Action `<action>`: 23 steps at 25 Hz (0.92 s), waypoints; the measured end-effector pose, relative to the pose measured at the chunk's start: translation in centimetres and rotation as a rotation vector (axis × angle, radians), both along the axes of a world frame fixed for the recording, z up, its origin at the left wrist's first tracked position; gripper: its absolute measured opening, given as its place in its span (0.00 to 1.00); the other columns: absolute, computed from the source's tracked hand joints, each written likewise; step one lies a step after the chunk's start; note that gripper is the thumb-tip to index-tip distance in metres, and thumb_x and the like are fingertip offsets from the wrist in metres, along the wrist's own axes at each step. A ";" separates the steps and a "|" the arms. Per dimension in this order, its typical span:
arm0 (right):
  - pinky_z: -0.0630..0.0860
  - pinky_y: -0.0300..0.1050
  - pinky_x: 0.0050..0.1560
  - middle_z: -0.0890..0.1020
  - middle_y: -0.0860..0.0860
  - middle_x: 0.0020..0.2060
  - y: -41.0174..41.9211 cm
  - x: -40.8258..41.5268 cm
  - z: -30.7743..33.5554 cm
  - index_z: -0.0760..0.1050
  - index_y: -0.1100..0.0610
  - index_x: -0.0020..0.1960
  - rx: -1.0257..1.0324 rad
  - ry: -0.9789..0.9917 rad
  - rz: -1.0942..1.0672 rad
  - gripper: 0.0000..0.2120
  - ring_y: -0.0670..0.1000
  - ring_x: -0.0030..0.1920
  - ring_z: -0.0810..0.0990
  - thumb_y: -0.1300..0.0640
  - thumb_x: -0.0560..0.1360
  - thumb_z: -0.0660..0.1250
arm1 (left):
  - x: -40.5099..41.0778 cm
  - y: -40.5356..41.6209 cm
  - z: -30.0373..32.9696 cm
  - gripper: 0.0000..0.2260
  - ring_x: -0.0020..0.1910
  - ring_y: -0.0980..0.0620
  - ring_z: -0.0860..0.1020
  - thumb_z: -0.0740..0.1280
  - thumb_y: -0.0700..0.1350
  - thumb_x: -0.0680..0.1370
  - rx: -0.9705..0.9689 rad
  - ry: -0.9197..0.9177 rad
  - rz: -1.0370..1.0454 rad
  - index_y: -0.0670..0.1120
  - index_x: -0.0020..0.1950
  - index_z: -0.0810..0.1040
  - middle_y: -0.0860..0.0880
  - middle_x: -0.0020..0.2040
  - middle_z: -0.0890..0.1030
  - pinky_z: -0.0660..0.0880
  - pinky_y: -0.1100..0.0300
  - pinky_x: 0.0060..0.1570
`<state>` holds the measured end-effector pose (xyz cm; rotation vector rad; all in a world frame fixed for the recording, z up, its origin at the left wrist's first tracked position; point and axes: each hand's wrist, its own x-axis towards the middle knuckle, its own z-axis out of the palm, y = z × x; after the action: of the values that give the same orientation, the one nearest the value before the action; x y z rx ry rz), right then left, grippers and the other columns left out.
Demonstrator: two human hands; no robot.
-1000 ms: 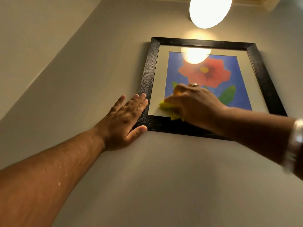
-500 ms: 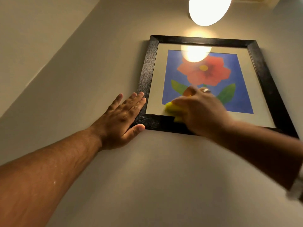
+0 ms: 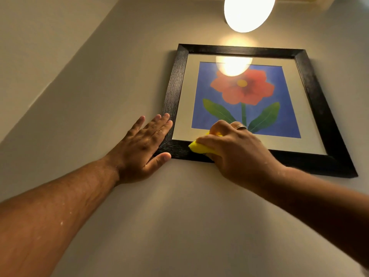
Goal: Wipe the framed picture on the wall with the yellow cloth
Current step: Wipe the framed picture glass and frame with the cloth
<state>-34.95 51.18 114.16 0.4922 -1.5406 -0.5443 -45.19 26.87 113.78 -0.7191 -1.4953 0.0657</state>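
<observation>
I look up at a square picture in a broad black wood-grain frame that hangs on a plain beige wall. Behind the glass sits a pale cream mount around a blue print of a red flower with a yellow centre, a green stem and two green leaves. A round glowing lamp shines above the frame, and its bright reflection lies on the glass near the top of the print.

My left hand lies flat and open against the wall at the frame's lower left corner. The fingers are spread and stretched out, their tips touching the left side of the frame, and the thumb reaches along under the bottom edge. It grips nothing; it only presses there.

My right hand is closed around a bunched bright yellow cloth. The cloth sticks out from under my fingers on the left and presses on the frame's bottom rail, just where the rail meets the cream mount, near the lower left corner. A little of the yellow also shows above my knuckles. A silver ring sits on one finger of that hand. The two hands are near each other but apart, with a short stretch of black rail between thumb and cloth.
</observation>
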 end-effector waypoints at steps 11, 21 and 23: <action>0.78 0.52 0.41 0.77 0.55 0.49 0.2 0.7 0.9 0.77 0.46 0.57 -0.163 0.072 -0.010 0.11 0.60 0.46 0.76 0.48 0.77 0.62 | 0.0 -0.1 0.0 0.34 0.79 0.53 0.42 0.46 0.63 0.78 0.010 -0.002 0.005 0.47 0.79 0.47 0.48 0.80 0.46 0.41 0.47 0.77; 0.76 0.51 0.41 0.76 0.56 0.49 -0.6 0.5 1.4 0.77 0.50 0.56 -0.296 0.136 -0.075 0.12 0.62 0.47 0.76 0.46 0.77 0.62 | -0.2 -0.2 0.0 0.34 0.79 0.53 0.41 0.44 0.64 0.78 0.001 -0.006 0.018 0.47 0.79 0.46 0.49 0.80 0.45 0.41 0.47 0.77; 0.74 0.49 0.39 0.76 0.55 0.50 -1.6 -0.5 -0.4 0.76 0.49 0.58 -0.120 0.122 -0.095 0.11 0.60 0.46 0.76 0.49 0.77 0.62 | -0.2 -0.2 0.0 0.35 0.79 0.53 0.41 0.44 0.64 0.77 0.003 -0.006 0.019 0.47 0.79 0.46 0.49 0.81 0.45 0.40 0.47 0.77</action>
<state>-35.49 49.58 113.78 0.2898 -1.4757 -0.5420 -45.40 26.70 113.82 -0.7028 -1.5076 0.0758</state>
